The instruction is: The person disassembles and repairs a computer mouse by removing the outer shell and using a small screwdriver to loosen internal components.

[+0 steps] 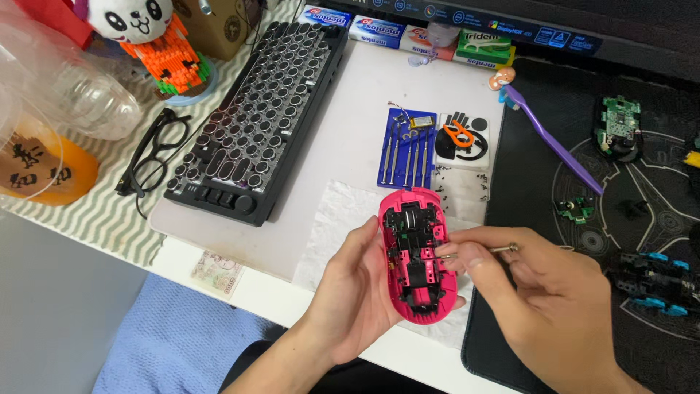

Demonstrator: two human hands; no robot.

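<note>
My left hand (350,292) cups an opened pink mouse shell (417,252) from below and the left, its black inner parts facing up. My right hand (543,303) pinches a thin metal screwdriver (474,252) whose tip points left into the middle of the shell. Both hands hover over a white paper tissue (332,226) at the near desk edge.
A blue tray of small screwdrivers (405,153) and a white sticker sheet with an orange tool (461,138) lie beyond the shell. A black keyboard (262,109) sits left, glasses (149,157) beside it. The black mat (547,197) holds a purple toothbrush (554,142), green circuit boards (616,128) and black-blue parts (652,281).
</note>
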